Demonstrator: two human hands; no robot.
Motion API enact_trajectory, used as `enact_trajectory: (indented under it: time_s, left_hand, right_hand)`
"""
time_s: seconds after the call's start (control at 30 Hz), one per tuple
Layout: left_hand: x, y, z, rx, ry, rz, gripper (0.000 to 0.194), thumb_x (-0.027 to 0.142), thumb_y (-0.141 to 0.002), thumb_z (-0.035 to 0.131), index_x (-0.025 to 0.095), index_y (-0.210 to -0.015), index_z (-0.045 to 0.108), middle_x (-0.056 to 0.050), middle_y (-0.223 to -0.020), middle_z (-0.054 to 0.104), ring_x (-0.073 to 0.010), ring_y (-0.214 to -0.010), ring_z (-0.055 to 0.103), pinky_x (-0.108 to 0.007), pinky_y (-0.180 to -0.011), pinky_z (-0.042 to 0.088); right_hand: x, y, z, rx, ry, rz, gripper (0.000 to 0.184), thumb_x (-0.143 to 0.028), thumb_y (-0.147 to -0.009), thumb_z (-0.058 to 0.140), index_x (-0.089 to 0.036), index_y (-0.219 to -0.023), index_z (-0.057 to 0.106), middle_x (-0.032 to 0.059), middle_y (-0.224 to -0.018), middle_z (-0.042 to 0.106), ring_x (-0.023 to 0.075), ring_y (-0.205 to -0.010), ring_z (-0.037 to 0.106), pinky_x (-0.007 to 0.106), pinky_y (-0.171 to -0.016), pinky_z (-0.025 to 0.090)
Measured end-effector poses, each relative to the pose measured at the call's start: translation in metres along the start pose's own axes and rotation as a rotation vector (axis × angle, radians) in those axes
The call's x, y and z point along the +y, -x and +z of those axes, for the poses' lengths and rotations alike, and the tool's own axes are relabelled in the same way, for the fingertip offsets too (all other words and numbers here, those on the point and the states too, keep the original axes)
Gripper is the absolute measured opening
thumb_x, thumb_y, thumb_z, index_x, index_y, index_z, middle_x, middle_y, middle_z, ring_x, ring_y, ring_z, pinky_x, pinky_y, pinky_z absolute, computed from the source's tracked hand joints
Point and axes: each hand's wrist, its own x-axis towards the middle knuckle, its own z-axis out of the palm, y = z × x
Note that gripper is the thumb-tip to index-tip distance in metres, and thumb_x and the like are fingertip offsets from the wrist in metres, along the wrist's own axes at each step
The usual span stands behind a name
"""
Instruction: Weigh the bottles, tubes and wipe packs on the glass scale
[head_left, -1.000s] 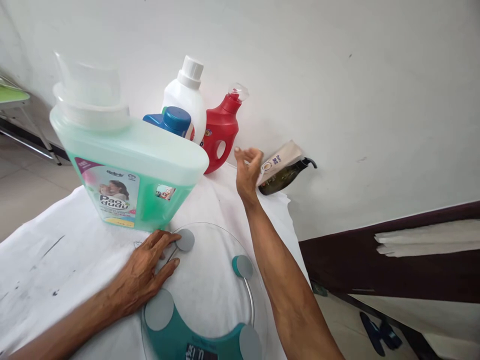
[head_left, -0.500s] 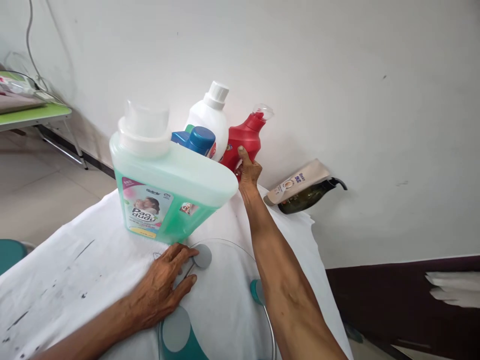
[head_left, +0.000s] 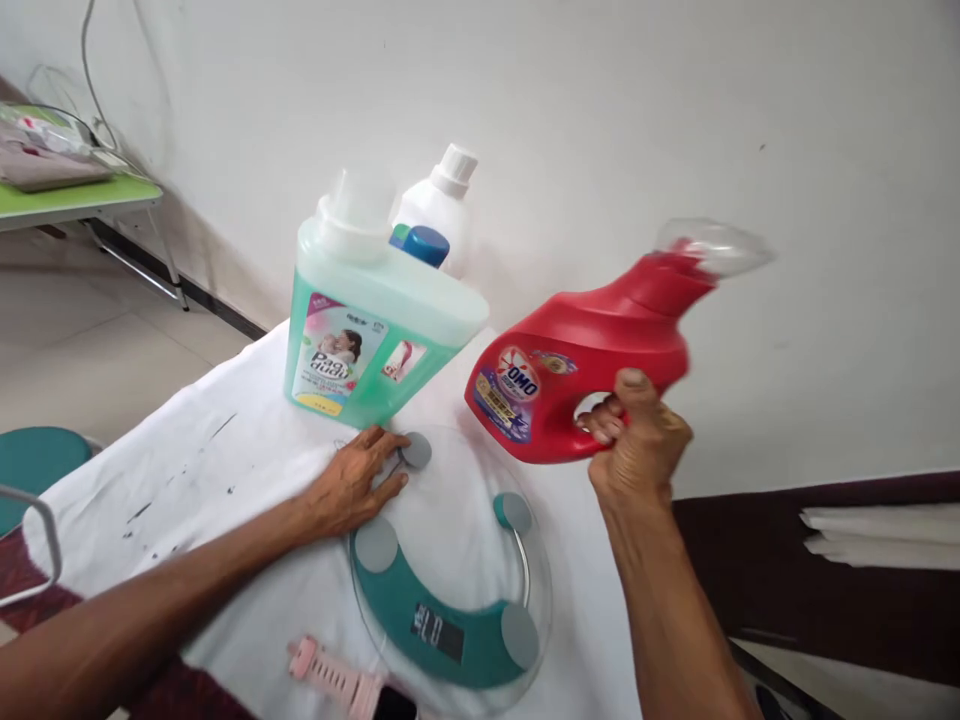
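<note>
My right hand (head_left: pixel 641 440) is wrapped round the handle of a red OMO laundry detergent bottle (head_left: pixel 577 340), held up and tilted above the right side of the table. Its clear cap (head_left: pixel 720 247) points to the upper right. At the left edge of a round glass scale (head_left: pixel 420 640), my left hand (head_left: pixel 356 480) lies with fingers and thumb apart, its fingertips by a grey pad (head_left: pixel 416 451). Just beyond that hand stands a large bottle of green liquid (head_left: pixel 375 320). Behind it, a white bottle (head_left: pixel 433 210) and a blue-capped bottle (head_left: pixel 426 245) are partly hidden.
A pink-strapped watch (head_left: pixel 337 680) lies by the scale's near edge on the white cloth (head_left: pixel 202 480). A teal stool (head_left: pixel 37 460) stands at the left, and a green folding table (head_left: pixel 82 200) farther back. The wall (head_left: pixel 600 120) is close behind the bottles.
My right hand has lifted the red detergent bottle and brought it right and nearer. My left hand stays at the scale's edge. The view has shifted, showing more of the scale and the watch.
</note>
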Motion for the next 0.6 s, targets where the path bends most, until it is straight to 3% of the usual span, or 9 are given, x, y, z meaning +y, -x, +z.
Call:
enact_trajectory:
  time_s: [0.1, 0.23, 0.4, 0.6]
  left_hand:
    - [-0.004, -0.001, 0.000, -0.018, -0.012, 0.001, 0.038, 0.034, -0.101, 0.058, 0.018, -0.136, 0.061, -0.011, -0.119, 0.064, -0.0209, -0.091, 0.067, -0.046, -0.093, 0.061]
    - [-0.010, -0.002, 0.000, -0.026, -0.005, -0.003, 0.040, 0.035, -0.100, 0.061, 0.019, -0.137, 0.060, -0.009, -0.117, 0.063, -0.0197, -0.093, 0.067, -0.045, -0.093, 0.061]
    - [-0.013, -0.004, 0.001, -0.037, -0.028, 0.010, 0.035, 0.030, -0.101, 0.059, 0.020, -0.134, 0.061, -0.008, -0.116, 0.063, -0.0171, -0.087, 0.066, -0.046, -0.094, 0.061]
    - [-0.015, -0.004, 0.001, -0.040, -0.033, 0.036, 0.033, 0.030, -0.103, 0.055, 0.018, -0.132, 0.061, -0.010, -0.119, 0.064, -0.0211, -0.100, 0.068, -0.047, -0.098, 0.060]
  right_hand:
    - [-0.029, 0.046, -0.033, -0.001, -0.003, 0.008, 0.067, -0.065, -0.052, 0.091, -0.023, -0.050, 0.039, -0.0090, -0.045, 0.031, 0.0044, -0.039, 0.024, 0.024, -0.037, 0.025]
    - [-0.050, 0.097, -0.052, 0.022, 0.020, 0.017, 0.078, -0.071, -0.052, 0.087, -0.022, -0.050, 0.027, -0.0088, -0.046, 0.025, 0.0035, -0.038, 0.020, 0.021, -0.035, 0.018]
    - [-0.045, 0.132, -0.055, 0.063, -0.009, 0.079, 0.078, -0.058, -0.052, 0.088, -0.020, -0.049, 0.020, -0.0087, -0.045, 0.020, 0.0041, -0.037, 0.022, 0.020, -0.035, 0.019]
    - [-0.025, 0.147, -0.043, 0.010, -0.044, 0.090, 0.084, -0.074, -0.053, 0.087, -0.020, -0.048, 0.023, -0.0086, -0.046, 0.024, 0.0037, -0.038, 0.023, 0.021, -0.037, 0.023]
